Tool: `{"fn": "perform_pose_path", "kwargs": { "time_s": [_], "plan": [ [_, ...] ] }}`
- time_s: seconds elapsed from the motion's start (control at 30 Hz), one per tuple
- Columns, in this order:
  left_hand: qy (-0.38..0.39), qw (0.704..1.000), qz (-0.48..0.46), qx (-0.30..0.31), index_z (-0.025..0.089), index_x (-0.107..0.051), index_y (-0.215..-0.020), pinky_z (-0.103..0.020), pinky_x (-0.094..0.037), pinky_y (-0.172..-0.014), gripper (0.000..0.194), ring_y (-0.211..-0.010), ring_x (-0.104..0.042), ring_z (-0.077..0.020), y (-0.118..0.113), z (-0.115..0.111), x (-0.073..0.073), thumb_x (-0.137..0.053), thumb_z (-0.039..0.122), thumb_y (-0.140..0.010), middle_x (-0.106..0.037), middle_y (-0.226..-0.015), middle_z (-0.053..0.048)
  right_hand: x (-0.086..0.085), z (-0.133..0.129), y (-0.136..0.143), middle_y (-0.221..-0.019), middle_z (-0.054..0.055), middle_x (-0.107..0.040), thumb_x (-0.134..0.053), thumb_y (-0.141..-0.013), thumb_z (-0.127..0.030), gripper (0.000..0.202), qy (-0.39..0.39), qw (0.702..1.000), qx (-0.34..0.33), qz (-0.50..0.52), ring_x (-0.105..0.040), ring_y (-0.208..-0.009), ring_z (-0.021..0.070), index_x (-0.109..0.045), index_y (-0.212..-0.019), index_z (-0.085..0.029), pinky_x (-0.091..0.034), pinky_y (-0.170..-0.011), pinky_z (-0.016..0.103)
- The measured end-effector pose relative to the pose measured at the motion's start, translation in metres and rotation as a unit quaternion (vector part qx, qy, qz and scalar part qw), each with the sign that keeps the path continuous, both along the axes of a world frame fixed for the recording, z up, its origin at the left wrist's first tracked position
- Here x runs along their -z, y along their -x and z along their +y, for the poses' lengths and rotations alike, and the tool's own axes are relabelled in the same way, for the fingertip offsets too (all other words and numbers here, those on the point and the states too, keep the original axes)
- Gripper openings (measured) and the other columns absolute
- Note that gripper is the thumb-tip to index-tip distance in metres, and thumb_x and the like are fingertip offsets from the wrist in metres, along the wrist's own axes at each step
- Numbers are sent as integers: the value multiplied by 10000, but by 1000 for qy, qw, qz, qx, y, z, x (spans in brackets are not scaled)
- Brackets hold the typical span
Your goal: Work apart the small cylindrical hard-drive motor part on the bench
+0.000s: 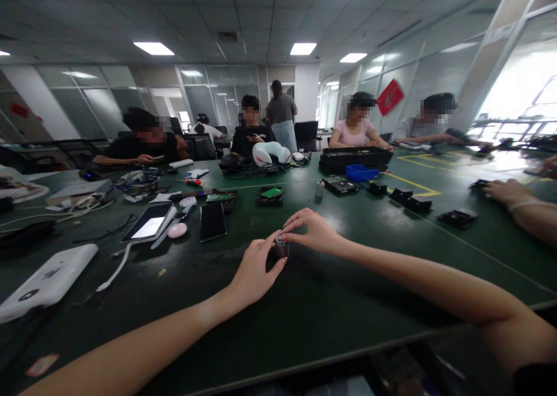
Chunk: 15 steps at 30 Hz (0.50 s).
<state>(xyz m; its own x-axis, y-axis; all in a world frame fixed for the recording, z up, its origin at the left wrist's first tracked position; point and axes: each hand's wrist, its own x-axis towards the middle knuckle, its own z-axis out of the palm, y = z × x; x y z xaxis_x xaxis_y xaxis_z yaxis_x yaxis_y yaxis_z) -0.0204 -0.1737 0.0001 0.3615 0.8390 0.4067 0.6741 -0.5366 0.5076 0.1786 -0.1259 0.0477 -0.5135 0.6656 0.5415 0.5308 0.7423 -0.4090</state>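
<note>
A small grey metal cylinder (282, 249) stands upright on the green table in front of me. My left hand (252, 273) closes round it from the left, thumb near its base and fingers at its upper side. From the right, my right hand (314, 233) reaches over it, thumb and fingertips pinched at its top; whatever small part may lie under those fingertips is hidden. Farther back stands a lighter cylinder (319, 189). Close to it are a hard drive (342, 185) and another drive with a green circuit board (270, 195).
Left of my hands lie a black phone (213, 222), a tablet-like device (148, 223), a pink round object (177, 230) and a white case (47, 283). Black parts (409, 199) and a blue tray (361, 173) sit to the right. A co-worker's hand (509, 194) works at the far right; several people sit opposite.
</note>
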Motion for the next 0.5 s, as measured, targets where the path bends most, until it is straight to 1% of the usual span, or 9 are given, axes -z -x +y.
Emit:
{"fn": "perform_pose_path", "kwargs": {
  "time_s": [0.13, 0.3, 0.4, 0.5],
  "plan": [
    [-3, 1000, -10, 0, 243, -401, -1380, -440, -426, -954, 559, -1050, -516, -241, -1, 1, -1, -589, 281, -855, -567, -1106, -86, 0, 0, 1, -901, 25, -723, -678, -810, -381, 170, 6, 1000, -3, -2, -620, -919, 186, -753, -853, -235, -412, -860, 326],
    [-13, 1000, -12, 10, 252, -402, -1381, -438, -422, -962, 562, -1064, -512, -241, -1, 2, -1, -590, 285, -852, -581, -1118, -79, 1, -3, 2, -937, 25, -713, -664, -830, -335, 136, -21, 1000, 5, -15, -578, -965, 198, -737, -865, -225, -392, -871, 351],
    [-13, 1000, -11, 10, 261, -399, -1382, -442, -419, -964, 566, -1073, -512, -245, 0, 2, 0, -591, 295, -851, -587, -1123, -77, -1, 0, 1, -922, 20, -715, -651, -844, -312, 119, -37, 999, -4, 8, -584, -945, 183, -729, -862, -224, -387, -880, 342],
    [-6, 1000, -9, 4, 250, -390, -1390, -442, -406, -977, 579, -1088, -513, -247, 0, 1, 0, -591, 311, -850, -572, -1146, -88, -2, 10, -5, -902, 20, -720, -643, -850, -328, 135, -45, 998, 2, 45, -596, -934, 175, -727, -867, -223, -389, -891, 328]
  ]
}}
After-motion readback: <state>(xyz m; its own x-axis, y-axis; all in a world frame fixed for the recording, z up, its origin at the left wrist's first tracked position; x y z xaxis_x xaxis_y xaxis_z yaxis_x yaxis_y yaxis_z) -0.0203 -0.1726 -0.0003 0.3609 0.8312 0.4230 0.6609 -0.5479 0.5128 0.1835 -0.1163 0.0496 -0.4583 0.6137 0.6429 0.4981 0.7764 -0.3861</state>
